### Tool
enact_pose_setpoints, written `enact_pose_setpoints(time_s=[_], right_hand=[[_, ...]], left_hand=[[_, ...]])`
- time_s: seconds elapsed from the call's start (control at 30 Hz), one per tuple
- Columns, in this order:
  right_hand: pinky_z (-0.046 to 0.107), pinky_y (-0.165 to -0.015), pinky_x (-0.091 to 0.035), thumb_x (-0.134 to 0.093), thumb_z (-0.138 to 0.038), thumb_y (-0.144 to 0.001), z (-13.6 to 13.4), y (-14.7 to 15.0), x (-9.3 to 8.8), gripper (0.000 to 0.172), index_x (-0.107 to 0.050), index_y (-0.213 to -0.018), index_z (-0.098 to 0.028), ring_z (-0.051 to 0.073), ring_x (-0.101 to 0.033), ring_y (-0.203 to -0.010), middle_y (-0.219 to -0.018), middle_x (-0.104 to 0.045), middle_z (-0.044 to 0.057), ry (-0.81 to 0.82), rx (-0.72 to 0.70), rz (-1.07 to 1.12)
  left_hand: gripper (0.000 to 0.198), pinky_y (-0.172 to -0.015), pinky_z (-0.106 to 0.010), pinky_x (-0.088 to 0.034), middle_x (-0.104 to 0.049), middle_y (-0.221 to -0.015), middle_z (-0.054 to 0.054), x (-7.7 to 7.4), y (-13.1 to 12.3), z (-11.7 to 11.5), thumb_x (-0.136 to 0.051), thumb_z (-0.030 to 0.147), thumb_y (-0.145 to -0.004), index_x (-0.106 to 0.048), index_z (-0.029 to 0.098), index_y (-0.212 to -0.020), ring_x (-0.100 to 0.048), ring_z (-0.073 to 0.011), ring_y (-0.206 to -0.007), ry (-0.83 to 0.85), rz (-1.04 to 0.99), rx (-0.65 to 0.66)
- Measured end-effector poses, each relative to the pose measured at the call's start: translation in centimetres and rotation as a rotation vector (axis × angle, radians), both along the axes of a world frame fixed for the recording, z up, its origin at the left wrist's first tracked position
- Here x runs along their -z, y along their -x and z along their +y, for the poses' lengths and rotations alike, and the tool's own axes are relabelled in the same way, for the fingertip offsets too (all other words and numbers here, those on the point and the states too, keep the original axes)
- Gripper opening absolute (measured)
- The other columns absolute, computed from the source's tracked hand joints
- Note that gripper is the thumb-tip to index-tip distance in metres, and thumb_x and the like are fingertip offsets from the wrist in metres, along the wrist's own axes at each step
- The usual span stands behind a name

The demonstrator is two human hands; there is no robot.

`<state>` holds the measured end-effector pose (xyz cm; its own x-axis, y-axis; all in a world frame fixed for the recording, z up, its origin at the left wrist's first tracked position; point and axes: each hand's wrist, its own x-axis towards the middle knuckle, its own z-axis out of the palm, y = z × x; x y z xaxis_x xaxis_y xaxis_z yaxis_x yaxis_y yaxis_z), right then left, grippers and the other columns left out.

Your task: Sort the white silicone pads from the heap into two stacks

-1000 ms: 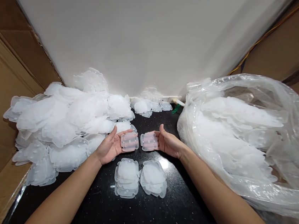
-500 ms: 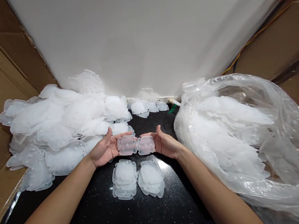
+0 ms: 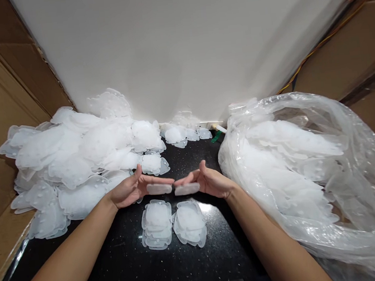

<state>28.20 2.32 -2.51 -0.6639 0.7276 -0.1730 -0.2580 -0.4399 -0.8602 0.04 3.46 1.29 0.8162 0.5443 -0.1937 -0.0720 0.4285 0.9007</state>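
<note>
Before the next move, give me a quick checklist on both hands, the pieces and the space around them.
1. Piece at the left hand: ok, a translucent left piece lies at its fingers.
2. Piece at the right hand: ok, a matching right piece lies at its fingers.
3. Firm grip on both: cannot tell; the pieces are blurred and seen nearly edge-on.
4. Pieces apart from each other: ok, a narrow gap shows between them.
5. Near stacks squared up: not ok; the left stack and right stack have staggered edges.
6. Plastic bag open: ok, its mouth gapes with white pieces visible inside.
</note>
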Motion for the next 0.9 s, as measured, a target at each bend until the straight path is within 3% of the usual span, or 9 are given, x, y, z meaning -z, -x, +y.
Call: enact_pose_setpoints(time_s=[0.07,0.13,0.2,0.3,0.4,0.47,0.57,0.77,0.9], right_hand=[[0.046,-0.103,-0.043,-0.039,-0.078,-0.082,-0.3,-0.4,-0.4,0.075,-0.072,-0.077,-0.011,0.027,-0.068,-0.103,-0.102,-0.073,0.018,-0.1,-0.109,-0.022],[0.047,-0.101,-0.045,-0.046,-0.077,-0.08,-0.1,-0.3,-0.5,0.069,-0.071,-0.075,-0.013,0.027,-0.069,-0.098,-0.098,-0.074,0.016,-0.153,-0.046,-0.026],[0.045,-0.097,-0.047,-0.055,-0.07,-0.081,0.6,0.2,-0.4,0.057,-0.07,-0.084,-0.015,0.024,-0.07,-0.093,-0.096,-0.074,0.012,-0.182,0.166,-0.055],[0.039,-0.089,-0.049,-0.069,-0.052,-0.08,2.1,1.9,0.3,0.036,-0.068,-0.094,-0.019,0.02,-0.068,-0.084,-0.092,-0.073,0.006,-0.286,0.441,-0.23],[0.036,-0.083,-0.048,-0.072,-0.033,-0.078,3.6,3.9,0.9,0.018,-0.068,-0.091,-0.021,0.018,-0.063,-0.08,-0.088,-0.068,0.003,-0.541,0.442,-0.525],[0.036,-0.082,-0.047,-0.072,-0.026,-0.075,4.4,5.2,1.2,0.019,-0.068,-0.092,-0.021,0.018,-0.06,-0.079,-0.094,-0.063,0.004,-0.671,0.427,-0.713],[0.036,-0.083,-0.045,-0.078,-0.024,-0.066,5.6,6.7,1.4,0.026,-0.066,-0.089,-0.021,0.02,-0.058,-0.084,-0.098,-0.056,0.005,-0.688,0.48,-0.86],[0.031,-0.071,-0.043,-0.077,-0.017,-0.059,6.8,7.6,1.4,0.024,-0.053,-0.057,-0.021,0.016,-0.052,-0.066,-0.065,-0.053,-0.002,-0.581,0.454,-0.808],[0.027,-0.062,-0.041,-0.069,-0.016,-0.06,6.1,6.7,1.6,0.017,-0.057,-0.071,-0.022,0.012,-0.048,-0.056,-0.057,-0.053,-0.008,-0.483,0.507,-0.686]], left_hand=[[0.072,-0.113,-0.044,-0.031,-0.061,-0.136,-0.017,-0.6,0.3,-0.2,-0.033,0.068,-0.092,-0.076,0.013,-0.109,-0.048,-0.0357,-0.133,-0.128,0.085,0.155],[0.064,-0.109,-0.047,-0.036,-0.066,-0.129,-0.016,-1.0,0.2,-0.3,-0.042,0.066,-0.09,-0.077,0.015,-0.107,-0.054,-0.0365,-0.126,-0.229,0.134,0.19],[0.048,-0.107,-0.049,-0.039,-0.071,-0.12,-0.015,-0.9,-0.2,-0.1,-0.054,0.056,-0.089,-0.077,0.017,-0.105,-0.059,-0.0358,-0.118,-0.359,0.199,0.016],[0.021,-0.112,-0.049,-0.032,-0.069,-0.115,-0.011,0.1,-1.0,0.7,-0.067,0.033,-0.083,-0.078,0.022,-0.096,-0.054,-0.0344,-0.12,-0.591,0.352,-0.452],[0.015,-0.117,-0.048,-0.021,-0.062,-0.118,-0.009,1.5,-1.5,1.8,-0.07,0.019,-0.075,-0.076,0.024,-0.088,-0.041,-0.0356,-0.131,-0.696,0.451,-0.711],[0.02,-0.118,-0.048,-0.019,-0.058,-0.118,-0.009,2.3,-1.5,2.3,-0.07,0.013,-0.071,-0.074,0.024,-0.087,-0.038,-0.0359,-0.132,-0.727,0.488,-0.739],[0.029,-0.117,-0.05,-0.018,-0.058,-0.113,-0.009,2.7,-1.5,2.6,-0.07,0.008,-0.068,-0.072,0.025,-0.091,-0.038,-0.0363,-0.129,-0.756,0.497,-0.725],[0.038,-0.115,-0.047,-0.019,-0.055,-0.101,-0.008,2.4,-1.7,2.1,-0.069,0.005,-0.065,-0.073,0.025,-0.097,-0.04,-0.0352,-0.121,-0.776,0.487,-0.756],[0.021,-0.109,-0.044,-0.029,-0.051,-0.09,-0.005,2.2,-1.7,1.9,-0.073,0.013,-0.065,-0.071,0.024,-0.083,-0.047,-0.0323,-0.108,-0.695,0.456,-0.829]])
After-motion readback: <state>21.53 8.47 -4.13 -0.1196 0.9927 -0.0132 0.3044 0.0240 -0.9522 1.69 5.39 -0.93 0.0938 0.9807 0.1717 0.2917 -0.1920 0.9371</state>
